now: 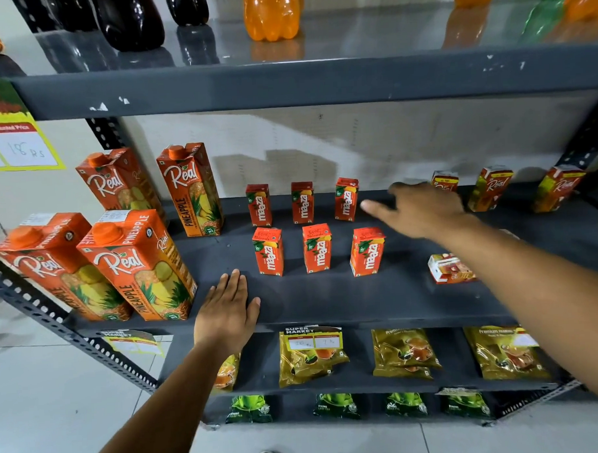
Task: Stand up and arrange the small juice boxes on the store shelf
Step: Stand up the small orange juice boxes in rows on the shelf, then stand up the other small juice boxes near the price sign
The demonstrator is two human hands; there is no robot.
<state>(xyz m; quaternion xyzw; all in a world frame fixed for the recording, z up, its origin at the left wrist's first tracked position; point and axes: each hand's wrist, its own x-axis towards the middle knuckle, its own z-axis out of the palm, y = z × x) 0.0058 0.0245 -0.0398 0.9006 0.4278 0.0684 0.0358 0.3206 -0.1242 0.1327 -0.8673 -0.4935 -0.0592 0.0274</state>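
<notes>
Currently we find six Maaza boxes point(314, 225) upright in two rows of three on the shelf point(327, 303), and three small Real boxes point(491, 188) upright along its back right. One small box point(450, 268) lies flat near the front, right of the Maaza rows; we judge it outstanding. Our right hand point(422, 210), fingers spread and empty, hovers behind that box. Our left hand point(227, 308) rests flat, left of the Maaza rows.
</notes>
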